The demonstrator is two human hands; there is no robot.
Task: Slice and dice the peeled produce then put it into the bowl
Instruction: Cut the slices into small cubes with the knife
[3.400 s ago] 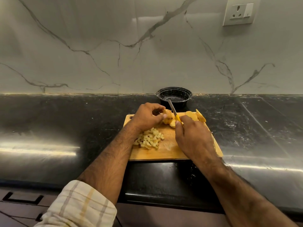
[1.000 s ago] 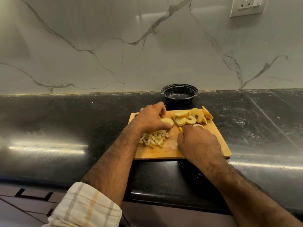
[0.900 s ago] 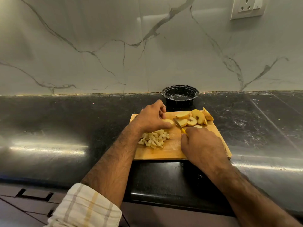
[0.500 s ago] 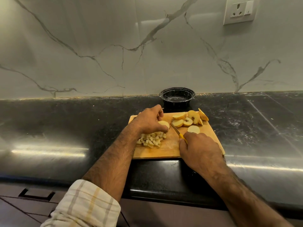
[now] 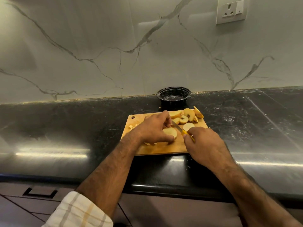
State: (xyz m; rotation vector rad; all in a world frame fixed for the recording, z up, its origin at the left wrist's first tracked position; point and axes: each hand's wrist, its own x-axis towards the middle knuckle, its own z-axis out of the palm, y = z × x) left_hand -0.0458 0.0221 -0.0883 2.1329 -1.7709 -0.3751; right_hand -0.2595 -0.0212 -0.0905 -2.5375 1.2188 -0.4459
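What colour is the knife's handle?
Yellow; the knife handle shows in the head view, gripped in the right hand.

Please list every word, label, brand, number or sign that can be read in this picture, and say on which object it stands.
There is none to read.
Wall socket: no print shows, only pin holes and a switch.
Black bowl, cutting board, knife: no label or brand is visible.

A single head-worn camera looks forward and down from the person's own standpoint, close over a cutting board [image 5: 161,149] at frame centre. The black counter [image 5: 65,125] fills the middle, the marble wall [image 5: 98,46] at 12 o'clock.
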